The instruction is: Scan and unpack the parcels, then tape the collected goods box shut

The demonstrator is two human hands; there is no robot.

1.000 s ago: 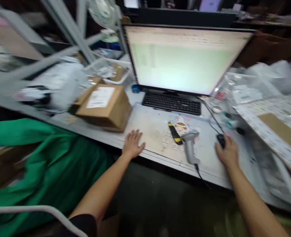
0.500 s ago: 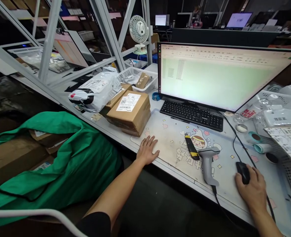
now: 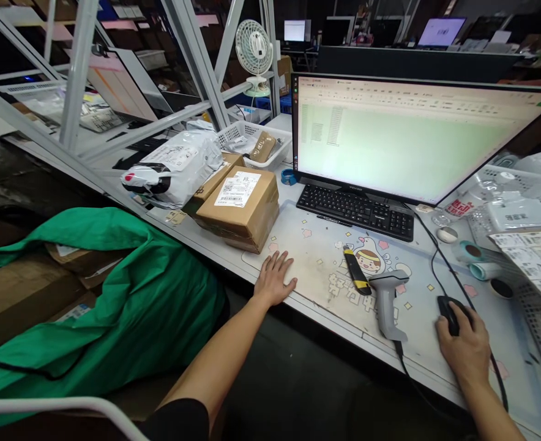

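Observation:
My left hand [image 3: 275, 279] lies flat with fingers spread on the front edge of a printed desk mat [image 3: 309, 269], just in front of a taped cardboard box [image 3: 239, 208] with a white label. My right hand [image 3: 466, 343] is wrapped over a black computer mouse [image 3: 449, 311] at the mat's right side. Between the hands rest a yellow and black utility knife [image 3: 357, 269] and a grey barcode scanner [image 3: 387, 306], close together. Behind them stand a black keyboard [image 3: 355, 211] and a monitor [image 3: 412, 141] showing a spreadsheet.
At left, a green sack [image 3: 160, 288] holds several cartons below the desk. White plastic parcels [image 3: 179, 165] and a white basket [image 3: 279, 153] stand behind the box, near a small fan [image 3: 254, 52]. On the right are label sheets [image 3: 532, 257] and tape rolls [image 3: 472, 250].
The right hand and mouse have shifted slightly up and left in the picture. The left hand stays in place on the mat. The view has tilted a little.

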